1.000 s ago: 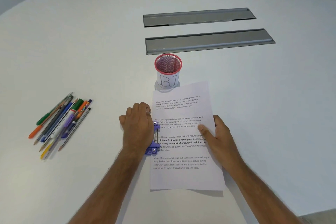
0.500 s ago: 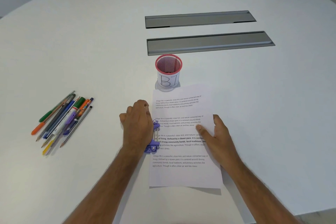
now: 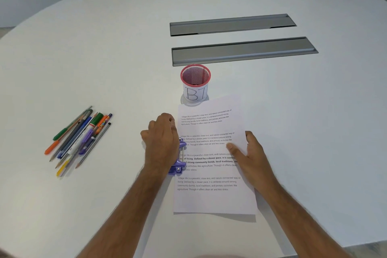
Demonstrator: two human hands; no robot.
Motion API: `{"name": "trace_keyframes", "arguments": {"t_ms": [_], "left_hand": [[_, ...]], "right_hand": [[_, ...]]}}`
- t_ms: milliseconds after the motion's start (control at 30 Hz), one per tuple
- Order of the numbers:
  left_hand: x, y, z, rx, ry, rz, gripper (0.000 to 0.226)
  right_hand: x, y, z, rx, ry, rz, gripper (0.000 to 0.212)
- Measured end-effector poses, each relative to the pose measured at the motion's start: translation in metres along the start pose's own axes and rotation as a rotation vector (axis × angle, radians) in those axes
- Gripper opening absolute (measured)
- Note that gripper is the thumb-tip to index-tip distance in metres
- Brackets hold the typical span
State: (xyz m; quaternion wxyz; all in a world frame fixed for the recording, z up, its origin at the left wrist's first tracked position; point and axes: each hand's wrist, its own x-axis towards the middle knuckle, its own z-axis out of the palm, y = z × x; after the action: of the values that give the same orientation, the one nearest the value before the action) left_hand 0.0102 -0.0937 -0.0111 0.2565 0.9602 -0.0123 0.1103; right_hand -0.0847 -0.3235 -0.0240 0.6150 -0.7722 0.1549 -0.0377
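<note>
The left hand (image 3: 162,142) curls over a purple plastic hole punch (image 3: 179,167) that sits on the left edge of a white printed paper sheet (image 3: 209,197) on the white desk (image 3: 104,48). The right hand (image 3: 252,158) lies spread flat on the sheet's right side. A red mesh pen cup (image 3: 195,90) stands just beyond the sheet's far edge, and loose pens and pencils (image 3: 81,140) lie well to the left.

Two bare, lightly haired forearms (image 3: 129,205) end in a bare left hand (image 3: 161,142) and right hand (image 3: 252,159).
</note>
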Motion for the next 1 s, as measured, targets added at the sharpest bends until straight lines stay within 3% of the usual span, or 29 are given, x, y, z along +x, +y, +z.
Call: {"name": "trace_keyframes", "arguments": {"t_ms": [267,367,467,600,800,1000], "left_hand": [[0.003,0.005,-0.003,-0.122,-0.061,0.031,0.026],[0.002,0.004,-0.008,-0.297,-0.069,-0.01,0.035],[-0.007,-0.001,-0.017,-0.413,-0.058,-0.035,0.026],[-0.03,-0.006,-0.029,-0.388,-0.119,-0.139,0.005],[-0.05,0.0,-0.038,-0.675,-0.182,-0.302,0.011],[-0.045,-0.009,-0.033,-0.713,-0.213,-0.384,0.021]], "right_hand": [[0.0,-0.001,-0.001,0.024,-0.01,0.001,0.02],[-0.001,-0.001,-0.001,0.026,-0.011,-0.003,0.02],[-0.001,0.001,-0.001,0.024,-0.009,-0.002,0.02],[0.0,0.002,-0.001,0.029,-0.012,-0.008,0.019],[0.0,0.003,-0.001,0.039,-0.011,-0.018,0.018],[0.001,0.002,0.0,0.04,0.002,-0.035,0.018]]}}
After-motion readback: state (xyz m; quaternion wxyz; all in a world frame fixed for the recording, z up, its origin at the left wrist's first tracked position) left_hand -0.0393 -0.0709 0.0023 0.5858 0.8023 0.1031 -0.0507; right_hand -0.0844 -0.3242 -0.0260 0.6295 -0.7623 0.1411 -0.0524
